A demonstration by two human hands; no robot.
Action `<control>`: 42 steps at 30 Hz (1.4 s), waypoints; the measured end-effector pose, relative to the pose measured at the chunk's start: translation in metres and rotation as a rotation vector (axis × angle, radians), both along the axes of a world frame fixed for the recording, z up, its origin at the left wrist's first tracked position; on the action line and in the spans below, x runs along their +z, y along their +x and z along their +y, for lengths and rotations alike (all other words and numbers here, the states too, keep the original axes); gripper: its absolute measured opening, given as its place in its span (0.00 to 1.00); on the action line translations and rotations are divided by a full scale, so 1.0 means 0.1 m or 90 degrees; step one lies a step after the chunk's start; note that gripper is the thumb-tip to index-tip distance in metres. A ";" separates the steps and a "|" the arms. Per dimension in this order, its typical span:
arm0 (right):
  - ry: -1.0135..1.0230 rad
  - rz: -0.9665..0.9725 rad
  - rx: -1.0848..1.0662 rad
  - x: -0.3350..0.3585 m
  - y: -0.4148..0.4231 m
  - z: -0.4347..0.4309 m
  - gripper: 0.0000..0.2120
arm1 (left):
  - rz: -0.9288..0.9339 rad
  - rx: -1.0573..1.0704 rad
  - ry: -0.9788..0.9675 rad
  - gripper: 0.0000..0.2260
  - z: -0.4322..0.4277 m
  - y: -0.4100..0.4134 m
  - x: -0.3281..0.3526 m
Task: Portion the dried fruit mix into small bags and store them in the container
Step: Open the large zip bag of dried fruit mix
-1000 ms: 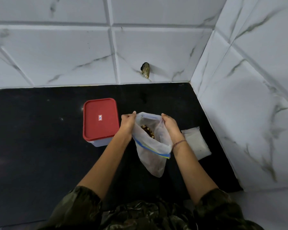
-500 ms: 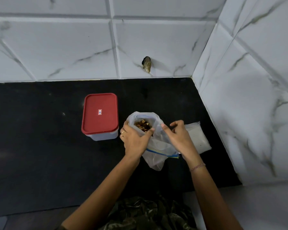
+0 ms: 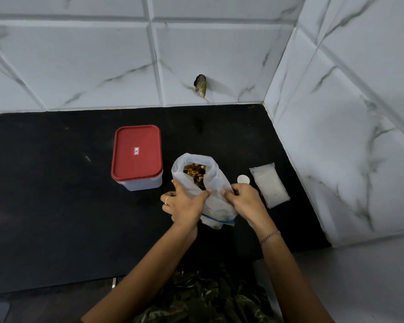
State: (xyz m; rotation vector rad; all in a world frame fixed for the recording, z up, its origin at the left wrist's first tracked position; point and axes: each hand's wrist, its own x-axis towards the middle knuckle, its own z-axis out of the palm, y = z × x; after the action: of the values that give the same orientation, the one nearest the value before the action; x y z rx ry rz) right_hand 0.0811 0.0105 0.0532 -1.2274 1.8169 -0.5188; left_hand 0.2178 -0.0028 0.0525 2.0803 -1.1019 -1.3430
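Open plastic bag [image 3: 217,187] of dried fruit mix [image 3: 194,172] stood on the black surface [image 3: 56,194], just right of the container [image 3: 137,157], red lid on. Left hand [image 3: 184,203] pinched the bag's near rim, grip clenched on the film. Right hand [image 3: 246,199] pinched the rim's right side likewise. Small bags [image 3: 269,185] lay flat, stacked, further right. White disc [image 3: 243,179] beside them, possibly a cap.

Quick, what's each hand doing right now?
Left hand: grips the plastic bag at its opening.
Right hand: pinches the same bag's edge.
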 end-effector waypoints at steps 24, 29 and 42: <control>0.035 -0.849 -0.690 -0.01 -0.15 0.13 0.12 | 0.580 0.371 0.142 0.24 0.00 -0.02 0.12; 0.034 -0.833 -0.687 -0.17 -0.14 0.09 0.15 | 0.623 0.393 0.169 0.16 0.01 -0.10 -0.05; 0.069 -0.341 -0.388 -0.39 -0.19 0.14 0.13 | 0.355 0.251 0.102 0.16 -0.03 -0.14 -0.32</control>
State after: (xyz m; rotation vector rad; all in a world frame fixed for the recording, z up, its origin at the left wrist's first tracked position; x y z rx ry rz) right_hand 0.0624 0.0243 0.0145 -0.3764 1.6878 -0.9660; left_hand 0.2034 -0.0055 0.0205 1.7294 -0.3428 -1.6868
